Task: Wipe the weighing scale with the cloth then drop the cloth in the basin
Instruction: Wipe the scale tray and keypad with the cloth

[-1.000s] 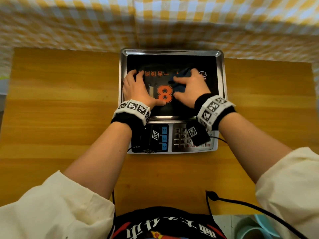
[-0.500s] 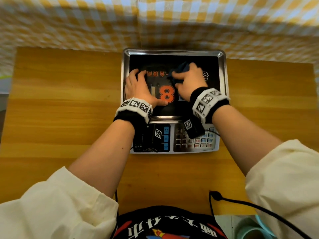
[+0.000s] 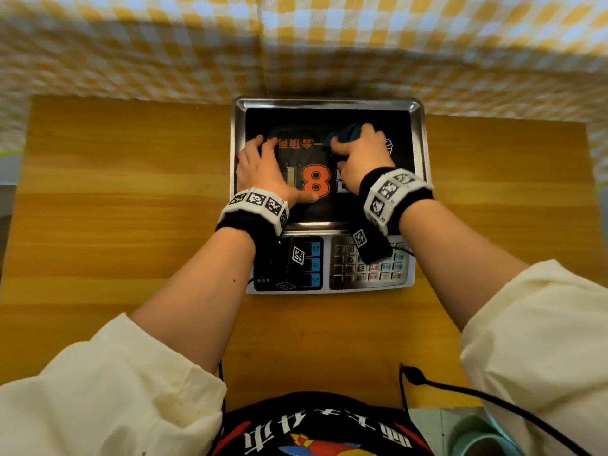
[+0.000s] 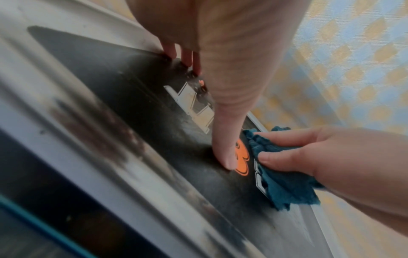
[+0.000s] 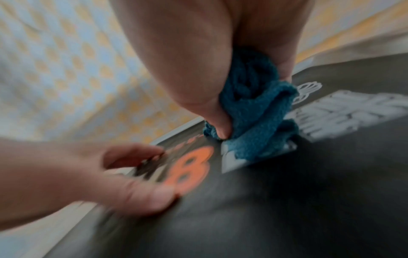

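Note:
The weighing scale sits at the table's far middle, a steel tray with a black printed mat and an orange 8. My right hand grips a bunched teal cloth against the mat's right half; the cloth bulges out under the fingers. My left hand lies flat on the mat's left half, fingers spread and thumb pressed down beside the 8. The basin shows as a pale teal rim at the bottom right, mostly cut off.
The scale's keypad and display panel face me below the tray. A yellow-checked cloth wall stands right behind the scale. Bare wooden table lies on both sides. A black cable runs across the front right edge.
My right hand has carried the cloth away from me toward the mat's upper right. The left hand has stayed flat in place.

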